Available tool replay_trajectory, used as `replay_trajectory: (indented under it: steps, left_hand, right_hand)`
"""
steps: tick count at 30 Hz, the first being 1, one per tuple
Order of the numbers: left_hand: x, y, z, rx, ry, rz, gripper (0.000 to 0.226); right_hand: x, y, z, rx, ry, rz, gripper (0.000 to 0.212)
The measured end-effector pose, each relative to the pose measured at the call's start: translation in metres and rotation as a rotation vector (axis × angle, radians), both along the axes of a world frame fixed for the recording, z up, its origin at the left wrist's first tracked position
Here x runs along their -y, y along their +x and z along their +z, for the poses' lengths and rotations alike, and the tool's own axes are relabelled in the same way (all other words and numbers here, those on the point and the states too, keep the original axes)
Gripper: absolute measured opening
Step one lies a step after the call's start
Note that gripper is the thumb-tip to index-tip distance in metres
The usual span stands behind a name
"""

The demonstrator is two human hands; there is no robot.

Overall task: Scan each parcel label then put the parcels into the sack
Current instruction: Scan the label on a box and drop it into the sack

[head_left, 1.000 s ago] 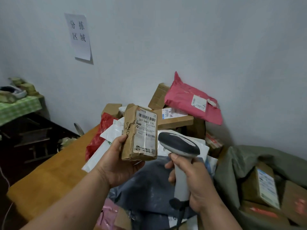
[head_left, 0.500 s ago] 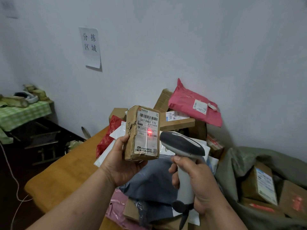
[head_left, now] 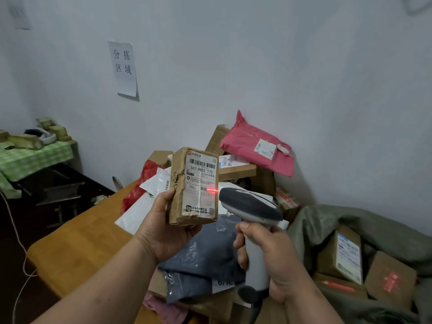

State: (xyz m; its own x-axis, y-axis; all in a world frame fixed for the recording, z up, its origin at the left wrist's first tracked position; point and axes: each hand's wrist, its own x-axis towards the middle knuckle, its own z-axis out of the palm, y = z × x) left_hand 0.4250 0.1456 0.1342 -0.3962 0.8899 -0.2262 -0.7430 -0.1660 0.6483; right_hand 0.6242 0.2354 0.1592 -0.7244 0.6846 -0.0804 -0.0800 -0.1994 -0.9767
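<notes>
The left hand point(head_left: 166, 232) curled its fingers round the box point(head_left: 194, 187). Beside the box, the right hand point(head_left: 271, 258) gripped the scanner point(head_left: 251, 206).

I count one scanner point(head_left: 251, 208), one small taped parcel point(head_left: 194, 187), one pink mailer bag point(head_left: 257, 146) upper centre, one grey mailer point(head_left: 205, 256), three boxes in one green sack point(head_left: 383, 228) lower right, two paper notices on the wall.
</notes>
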Motion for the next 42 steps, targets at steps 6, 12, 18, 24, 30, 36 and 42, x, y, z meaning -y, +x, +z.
replay_trajectory:
  steps: [6, 12, 18, 24, 30, 36, 42]
  left_hand:
    - [-0.015, 0.028, -0.001, -0.077, 0.017, -0.003, 0.059]
    - [-0.04, 0.057, -0.006, -0.133, 0.042, -0.057, 0.054]
    - [-0.087, 0.097, -0.012, -0.099, -0.054, -0.172, 0.054]
    - [-0.14, 0.142, -0.022, -0.195, -0.197, -0.429, 0.053]
    - [-0.179, 0.181, -0.039, -0.33, -0.282, -0.634, 0.047]
    - [-0.234, 0.203, -0.049, -0.857, -0.473, -0.514, 0.032]
    - [-0.307, 0.179, -0.101, -1.682, -0.748, -0.567, 0.031]
  right_hand:
    - [-0.018, 0.032, -0.002, 0.022, -0.02, -0.002, 0.012]
    - [-0.04, 0.066, -0.013, 0.069, 0.013, -0.064, 0.027]
    - [-0.064, 0.094, -0.03, 0.1, -0.02, -0.285, 0.014]
    - [-0.084, 0.114, -0.047, -0.035, -0.179, -0.524, 0.035]
    - [-0.105, 0.157, -0.074, -0.074, -0.333, -0.688, 0.042]
    - [-0.154, 0.202, -0.093, -0.006, -0.386, -0.927, 0.049]
    - [-0.209, 0.229, -0.114, 0.2, -0.349, -0.893, 0.036]
